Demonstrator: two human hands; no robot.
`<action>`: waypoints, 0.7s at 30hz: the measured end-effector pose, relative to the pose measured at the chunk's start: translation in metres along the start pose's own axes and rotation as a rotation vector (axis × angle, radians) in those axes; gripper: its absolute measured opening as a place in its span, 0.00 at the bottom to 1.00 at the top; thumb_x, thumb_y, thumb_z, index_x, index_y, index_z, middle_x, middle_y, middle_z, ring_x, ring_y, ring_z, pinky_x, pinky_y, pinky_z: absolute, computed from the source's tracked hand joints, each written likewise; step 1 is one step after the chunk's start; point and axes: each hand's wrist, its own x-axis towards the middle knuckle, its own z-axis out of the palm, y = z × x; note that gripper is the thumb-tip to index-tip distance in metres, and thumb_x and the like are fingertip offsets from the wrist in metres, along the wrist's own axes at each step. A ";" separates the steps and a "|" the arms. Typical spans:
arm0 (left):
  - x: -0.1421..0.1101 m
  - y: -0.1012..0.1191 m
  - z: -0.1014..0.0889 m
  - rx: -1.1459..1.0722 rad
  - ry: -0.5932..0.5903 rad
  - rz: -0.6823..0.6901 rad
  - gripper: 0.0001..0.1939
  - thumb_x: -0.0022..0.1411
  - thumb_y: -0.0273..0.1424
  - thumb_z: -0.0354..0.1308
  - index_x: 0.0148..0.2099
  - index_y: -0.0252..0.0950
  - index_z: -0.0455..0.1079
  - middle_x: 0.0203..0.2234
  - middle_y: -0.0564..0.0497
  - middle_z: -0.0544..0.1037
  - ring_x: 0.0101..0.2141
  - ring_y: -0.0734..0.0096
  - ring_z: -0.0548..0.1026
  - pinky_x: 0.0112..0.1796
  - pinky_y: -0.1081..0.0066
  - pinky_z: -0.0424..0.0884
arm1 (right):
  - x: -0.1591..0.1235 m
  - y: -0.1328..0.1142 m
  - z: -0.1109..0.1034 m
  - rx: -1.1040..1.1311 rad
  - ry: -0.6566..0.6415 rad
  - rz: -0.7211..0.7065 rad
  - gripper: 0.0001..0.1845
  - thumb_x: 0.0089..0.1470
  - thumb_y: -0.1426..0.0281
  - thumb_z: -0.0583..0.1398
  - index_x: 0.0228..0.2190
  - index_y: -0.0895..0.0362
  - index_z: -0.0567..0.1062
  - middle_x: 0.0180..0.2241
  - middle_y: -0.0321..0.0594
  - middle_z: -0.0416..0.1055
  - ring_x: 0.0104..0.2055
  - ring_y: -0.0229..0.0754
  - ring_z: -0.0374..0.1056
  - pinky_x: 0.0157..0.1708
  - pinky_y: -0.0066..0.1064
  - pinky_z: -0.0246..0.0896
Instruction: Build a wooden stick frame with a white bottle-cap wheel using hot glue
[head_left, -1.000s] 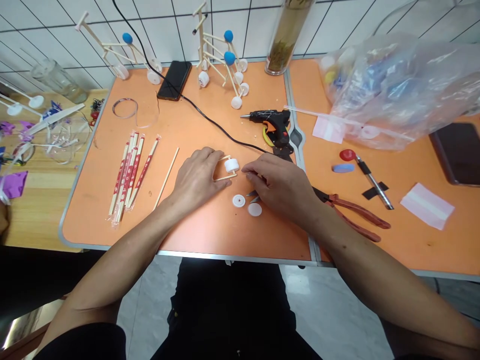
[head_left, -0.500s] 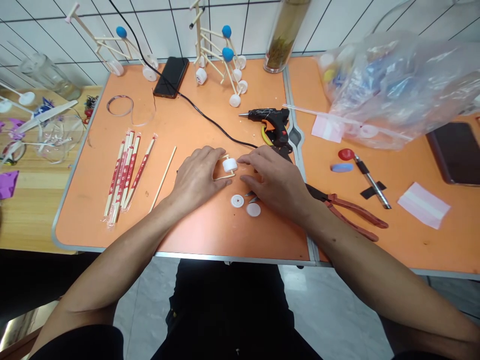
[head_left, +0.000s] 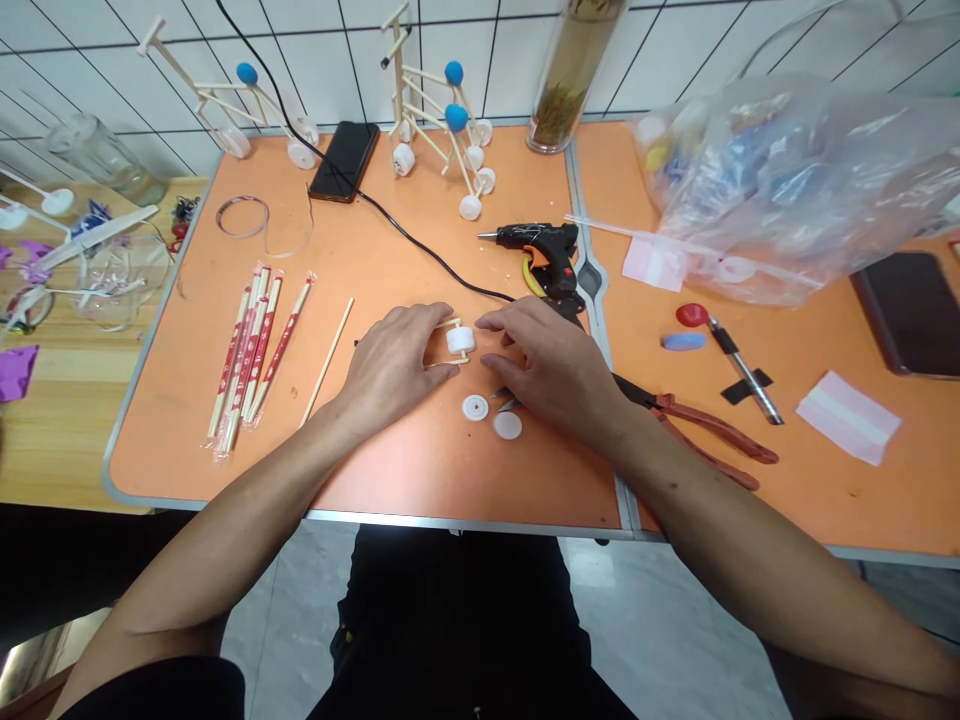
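Observation:
My left hand point(head_left: 394, 358) rests over a small wooden stick frame point(head_left: 450, 362), thumb and forefinger along its two side sticks; the rest of the frame is hidden under the palm. A thick white wheel point(head_left: 460, 340) sits between the stick ends, past the fingertips. Just right of that wheel, my right hand point(head_left: 551, 350) has thumb and forefinger apart, with nothing visible between them. Below it lie a flat white disc with a centre hole point(head_left: 475, 407) and a plain white disc point(head_left: 508, 425). Pointed metal tips point(head_left: 508, 404) poke out beneath the right hand.
Behind my right hand lies a black glue gun point(head_left: 544, 245). Red-handled pliers point(head_left: 705, 420) extend to the right. Wrapped sticks point(head_left: 255, 350) and one bare stick point(head_left: 327, 362) lie left. Stick models with wheels point(head_left: 431, 120), a phone point(head_left: 345, 160) and a plastic bag point(head_left: 787, 180) are farther back.
The view has tilted a little, so the whole scene sits slightly lower. Both hands and the stick frame keep nearly the same places on the table.

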 end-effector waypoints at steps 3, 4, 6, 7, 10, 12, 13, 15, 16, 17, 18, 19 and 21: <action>-0.001 -0.002 0.000 0.009 -0.007 0.023 0.27 0.71 0.33 0.74 0.68 0.42 0.74 0.61 0.44 0.86 0.60 0.47 0.81 0.58 0.52 0.77 | 0.000 0.000 0.000 0.048 -0.018 -0.004 0.22 0.63 0.80 0.64 0.56 0.53 0.80 0.58 0.48 0.83 0.53 0.52 0.80 0.46 0.42 0.73; -0.001 -0.002 0.000 0.011 -0.009 0.032 0.26 0.71 0.33 0.74 0.68 0.41 0.75 0.60 0.44 0.86 0.60 0.47 0.81 0.58 0.52 0.77 | 0.001 0.000 0.000 0.063 -0.024 -0.004 0.22 0.63 0.80 0.64 0.55 0.52 0.80 0.57 0.48 0.83 0.53 0.52 0.80 0.46 0.42 0.73; -0.002 -0.003 0.000 0.013 -0.012 0.052 0.26 0.71 0.33 0.74 0.67 0.42 0.75 0.60 0.43 0.86 0.60 0.47 0.81 0.58 0.51 0.78 | 0.002 0.001 0.001 0.087 -0.032 -0.011 0.21 0.63 0.80 0.64 0.54 0.51 0.79 0.56 0.48 0.83 0.53 0.53 0.80 0.48 0.43 0.74; -0.002 -0.004 0.000 0.012 -0.014 0.060 0.25 0.71 0.32 0.74 0.67 0.42 0.76 0.60 0.43 0.86 0.60 0.47 0.81 0.58 0.51 0.78 | 0.003 0.001 0.001 0.100 -0.034 -0.022 0.20 0.64 0.80 0.64 0.54 0.51 0.79 0.55 0.48 0.83 0.53 0.53 0.80 0.48 0.43 0.74; -0.001 -0.004 -0.001 0.008 -0.023 0.069 0.23 0.71 0.32 0.73 0.65 0.43 0.77 0.60 0.43 0.86 0.61 0.46 0.81 0.59 0.50 0.78 | 0.005 0.002 0.003 0.132 -0.036 -0.051 0.20 0.63 0.81 0.64 0.53 0.51 0.79 0.54 0.48 0.84 0.54 0.53 0.79 0.49 0.43 0.74; -0.001 -0.004 -0.001 0.007 -0.027 0.068 0.22 0.71 0.32 0.73 0.64 0.44 0.78 0.60 0.44 0.86 0.60 0.47 0.82 0.58 0.50 0.79 | 0.007 0.003 0.005 0.144 -0.038 -0.049 0.20 0.62 0.81 0.64 0.52 0.51 0.79 0.53 0.47 0.84 0.53 0.53 0.79 0.47 0.42 0.73; -0.001 -0.003 -0.001 0.006 -0.028 0.068 0.22 0.71 0.32 0.73 0.64 0.44 0.78 0.60 0.44 0.86 0.60 0.47 0.82 0.58 0.50 0.79 | 0.007 0.004 0.006 0.149 -0.041 -0.044 0.20 0.62 0.81 0.63 0.51 0.51 0.79 0.52 0.46 0.84 0.52 0.52 0.79 0.46 0.41 0.72; 0.000 -0.004 -0.001 0.007 -0.028 0.069 0.21 0.71 0.32 0.73 0.64 0.44 0.78 0.60 0.44 0.86 0.60 0.47 0.82 0.58 0.50 0.79 | 0.008 0.005 0.008 0.156 -0.047 -0.039 0.18 0.62 0.81 0.63 0.50 0.51 0.79 0.49 0.45 0.84 0.50 0.52 0.78 0.45 0.41 0.72; 0.000 -0.004 -0.001 0.007 -0.028 0.071 0.21 0.71 0.32 0.73 0.64 0.44 0.78 0.60 0.44 0.86 0.59 0.47 0.82 0.58 0.50 0.79 | 0.009 0.005 0.008 0.159 -0.049 -0.037 0.18 0.62 0.80 0.63 0.50 0.51 0.79 0.48 0.44 0.84 0.49 0.51 0.78 0.45 0.41 0.72; 0.000 -0.005 0.000 0.007 -0.027 0.072 0.21 0.71 0.32 0.73 0.64 0.43 0.78 0.60 0.44 0.86 0.59 0.47 0.82 0.58 0.50 0.79 | 0.009 0.005 0.008 0.165 -0.052 -0.031 0.17 0.62 0.80 0.63 0.49 0.51 0.80 0.47 0.44 0.84 0.49 0.51 0.78 0.45 0.40 0.72; -0.001 -0.005 0.000 0.006 -0.025 0.073 0.21 0.71 0.32 0.73 0.64 0.43 0.78 0.60 0.44 0.86 0.59 0.47 0.82 0.57 0.50 0.79 | 0.009 0.004 0.008 0.175 -0.052 -0.021 0.17 0.62 0.80 0.63 0.49 0.52 0.80 0.46 0.44 0.84 0.48 0.50 0.79 0.44 0.40 0.72; -0.001 -0.006 0.000 0.003 -0.024 0.072 0.21 0.71 0.32 0.73 0.64 0.43 0.78 0.59 0.44 0.86 0.60 0.47 0.82 0.58 0.50 0.79 | 0.010 0.004 0.008 0.192 -0.049 -0.008 0.17 0.62 0.80 0.62 0.49 0.52 0.80 0.46 0.45 0.83 0.47 0.49 0.79 0.44 0.40 0.72; -0.001 -0.007 0.000 -0.010 -0.022 0.078 0.22 0.71 0.32 0.73 0.64 0.43 0.78 0.60 0.44 0.86 0.60 0.47 0.82 0.58 0.50 0.79 | 0.010 0.003 0.008 0.258 -0.036 0.045 0.18 0.63 0.79 0.61 0.51 0.54 0.81 0.47 0.46 0.84 0.45 0.47 0.80 0.43 0.39 0.74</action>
